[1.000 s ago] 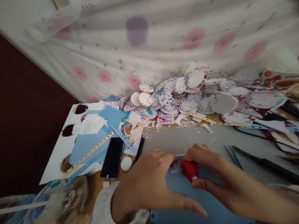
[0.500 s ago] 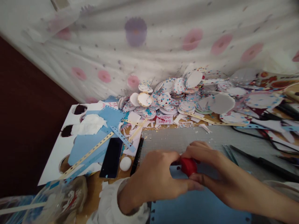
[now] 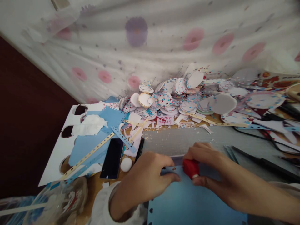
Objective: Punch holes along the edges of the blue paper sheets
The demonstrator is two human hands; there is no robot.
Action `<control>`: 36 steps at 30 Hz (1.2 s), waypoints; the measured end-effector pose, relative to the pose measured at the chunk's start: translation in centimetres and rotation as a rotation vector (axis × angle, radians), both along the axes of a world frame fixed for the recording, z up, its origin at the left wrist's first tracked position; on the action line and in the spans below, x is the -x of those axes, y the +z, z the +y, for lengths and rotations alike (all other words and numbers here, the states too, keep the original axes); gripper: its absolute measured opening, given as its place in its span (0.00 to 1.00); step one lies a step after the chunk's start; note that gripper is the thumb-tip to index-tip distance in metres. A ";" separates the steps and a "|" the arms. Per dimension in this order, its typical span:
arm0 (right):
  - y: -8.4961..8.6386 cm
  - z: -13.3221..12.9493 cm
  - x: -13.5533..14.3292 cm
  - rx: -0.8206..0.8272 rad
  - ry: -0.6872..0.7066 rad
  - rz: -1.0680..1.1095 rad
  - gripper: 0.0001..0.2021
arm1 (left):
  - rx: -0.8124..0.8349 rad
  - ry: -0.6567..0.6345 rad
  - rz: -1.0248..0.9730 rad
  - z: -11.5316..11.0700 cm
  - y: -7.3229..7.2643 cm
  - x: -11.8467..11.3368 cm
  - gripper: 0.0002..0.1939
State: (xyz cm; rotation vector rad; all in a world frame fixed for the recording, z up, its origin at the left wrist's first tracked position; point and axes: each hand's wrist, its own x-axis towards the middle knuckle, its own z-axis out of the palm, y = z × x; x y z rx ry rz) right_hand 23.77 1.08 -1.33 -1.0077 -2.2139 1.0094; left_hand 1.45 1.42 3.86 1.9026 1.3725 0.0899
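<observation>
Plainly, red punch (image 3: 190, 168): at the far edge of the blue sheet (image 3: 197, 203), between the two hands, within the right one's grasp.
Right hand (image 3: 217, 168): closed on the punch, index finger curled over its far side, thumb pressed at its small white end.
Left hand (image 3: 145, 175): index finger and thumb apart, a gap showing between them by the sheet's far edge; whether they pinch any paper, I cannot tell.
Punch to left fingertips: just to their right, apart from them; the right hand is the nearer, being in contact.
Punch's long axis: short, slanting from far left to near right, the white end towards the person.
Sheet's holes: small dark ones down its left edge, and one near the left fingertips.
Under the sheet: a grey mat (image 3: 168, 139), bare beyond the hands.
Left of the left hand: a white round thing (image 3: 126, 164) beside a phone (image 3: 112, 158).
</observation>
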 end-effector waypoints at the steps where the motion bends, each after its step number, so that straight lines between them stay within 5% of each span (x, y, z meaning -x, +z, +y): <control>1: 0.0 -0.1 0.2 -0.011 0.001 0.003 0.03 | 0.002 -0.011 -0.012 0.0 0.1 0.1 0.10; 6: 0.2 -0.3 0.7 -0.018 0.054 -0.006 0.06 | -0.104 -0.103 -0.056 -0.4 0.1 -0.2 0.25; 12: 0.1 -0.7 0.7 -0.096 0.029 0.055 0.11 | -0.168 -0.037 0.008 -0.7 -0.4 -1.6 0.22; 22: -1.3 -0.7 -0.3 -0.316 -0.027 0.069 0.27 | -0.419 -0.105 -0.200 -0.6 -2.1 -1.9 0.21; 25: -1.2 -0.3 -0.1 -0.255 -0.012 0.093 0.20 | -0.389 -0.093 -0.172 -0.7 -1.7 -1.9 0.19; 31: -0.4 0.4 0.5 0.000 0.045 -0.025 0.02 | -0.060 -0.055 0.091 -0.2 -0.6 -1.5 0.25; 36: 0.1 0.3 -0.3 0.196 0.014 -0.020 0.09 | 0.000 -0.101 0.156 0.0 -0.2 -1.2 0.18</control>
